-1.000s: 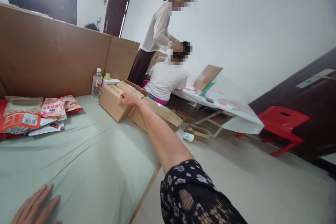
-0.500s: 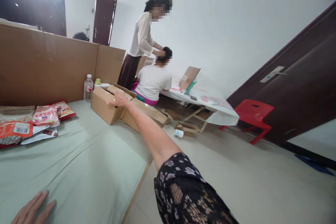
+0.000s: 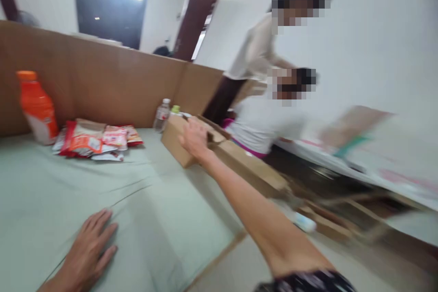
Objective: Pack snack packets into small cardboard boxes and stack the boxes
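Observation:
My right hand (image 3: 194, 139) reaches far forward and is closed on the near upper edge of an open cardboard box (image 3: 174, 141). Motion blur softens its fingers, and the inside of the box is mostly hidden. Palm down on the pale green cloth (image 3: 143, 219), my left hand (image 3: 87, 248) lies with its fingers apart and nothing in it. Just behind the box stand a clear plastic bottle (image 3: 162, 116) and a container with a yellow-green cap (image 3: 175, 109), partly covered by the box.
Snack packets (image 3: 87, 139) lie beside an orange-capped bottle (image 3: 38, 109), along a tall cardboard wall (image 3: 112, 86). A second cardboard box (image 3: 253, 166) adjoins the first at the surface's edge. Beyond are a standing person (image 3: 253, 50), a seated person (image 3: 263, 118) and a low white table (image 3: 407, 187).
The view has swung left, bringing the orange-capped bottle in and taking the red chair out. My left hand shows more fully on the cloth. My right hand stays at the box.

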Motion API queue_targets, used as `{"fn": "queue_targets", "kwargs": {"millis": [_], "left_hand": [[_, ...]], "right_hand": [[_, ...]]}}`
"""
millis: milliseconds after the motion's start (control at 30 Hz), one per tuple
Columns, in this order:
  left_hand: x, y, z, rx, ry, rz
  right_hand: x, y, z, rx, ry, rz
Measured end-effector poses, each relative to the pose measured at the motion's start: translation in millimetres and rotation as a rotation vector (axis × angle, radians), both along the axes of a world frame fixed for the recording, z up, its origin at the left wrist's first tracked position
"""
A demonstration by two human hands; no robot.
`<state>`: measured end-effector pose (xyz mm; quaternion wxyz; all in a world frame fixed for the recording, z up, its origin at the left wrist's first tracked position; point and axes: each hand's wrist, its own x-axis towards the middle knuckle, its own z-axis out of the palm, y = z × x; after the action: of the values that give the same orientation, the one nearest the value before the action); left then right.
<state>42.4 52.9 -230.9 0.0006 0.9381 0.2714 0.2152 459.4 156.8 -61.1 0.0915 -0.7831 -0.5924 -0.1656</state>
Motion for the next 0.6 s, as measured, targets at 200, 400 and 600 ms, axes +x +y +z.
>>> {"fn": "queue_targets", "kwargs": {"millis": [200,400,600], "left_hand": [[7.4,-23.3,31.8,-0.212,0.095,0.106],[10.6,-32.6,38.8,-0.223,0.028,0.169],[-74.0,27.5,118.2,-0.140,-0.196,0.393]], "right_hand": [[-121.9,0.6,-102.8,-0.164,0.088,0.394],[-214.8,-7.8,-167.4,-0.138,0.168,0.423],[-206.6,-13.0,-182.3,-0.131,0.232,0.429]]}}
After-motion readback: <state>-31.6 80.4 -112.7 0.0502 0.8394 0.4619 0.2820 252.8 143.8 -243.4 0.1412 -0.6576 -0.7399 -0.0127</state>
